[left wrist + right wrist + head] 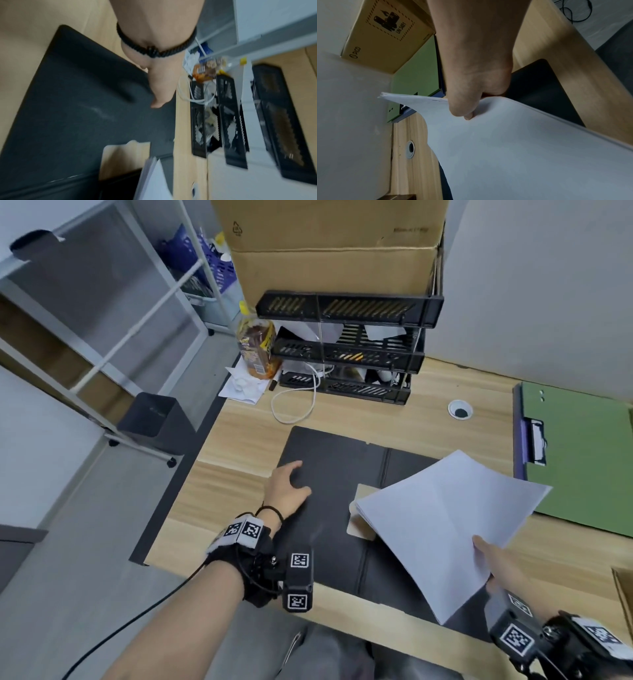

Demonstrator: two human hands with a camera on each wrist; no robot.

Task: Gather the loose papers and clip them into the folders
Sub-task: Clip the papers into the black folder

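The stack of papers (448, 529) hangs in the air over the right half of the open black folder (329, 474), pinched at its near corner by my right hand (493, 563), thumb on top and fingers curled beneath. It is light but floppy; held by one corner the sheets sag and bow, and I judge they could fan apart or slide, so a grip along the long edge would steady them. My left hand (286, 487) lies on the folder's left cover with fingers relaxed, pressing it flat against the desk (428, 398). A green folder (579, 460) with its clip lies just beyond, to the right.
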